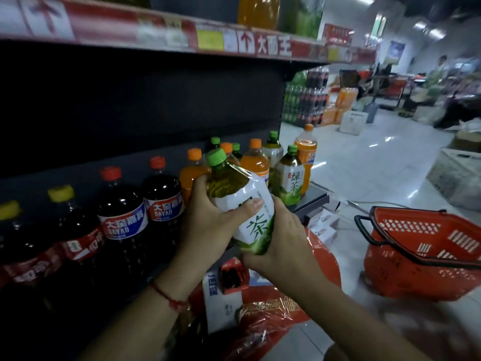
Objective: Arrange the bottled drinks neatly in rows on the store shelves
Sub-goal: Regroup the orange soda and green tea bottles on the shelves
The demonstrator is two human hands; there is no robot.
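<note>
In front of the shelf (309, 198), left to right:
Left hand (208, 225): you wrap the green tea bottle (242, 204) at its shoulder, thumb across the label.
Bottle: tilted, cap toward the shelf.
Right hand (281, 241): you cup and grip its base from below.

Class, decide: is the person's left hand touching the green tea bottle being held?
Touching. The head view shows the left hand gripping the green tea bottle, thumb lying across its white label.
</note>
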